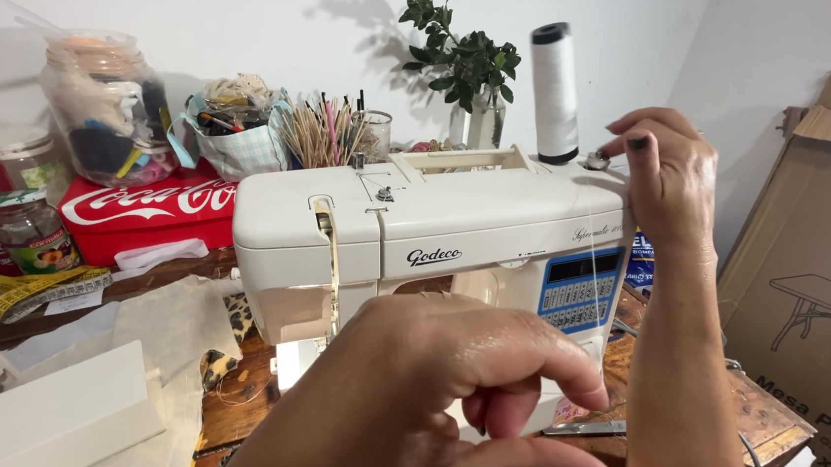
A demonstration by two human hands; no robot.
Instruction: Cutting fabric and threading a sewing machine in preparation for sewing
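Note:
A cream sewing machine [406, 234] stands on a wooden table, a tall spool of white thread [555, 92] upright behind its right end. My right hand [665, 169] is raised at the machine's top right corner, fingers pinched on a thin white thread [592, 249] that runs down in front of the blue button panel [578, 290]. My left hand [429, 400] is low in front of the machine, fingers curled and pinching the lower end of the same thread near a metal strip [582, 429].
Behind the machine stand a red tin [143, 217], glass jars [107, 105], a fabric basket of tools [239, 129], a cup of sticks [328, 132] and a vase with a green sprig [468, 81]. A yellow tape measure [15, 293] and white box [49, 415] lie left; cardboard box [815, 281] right.

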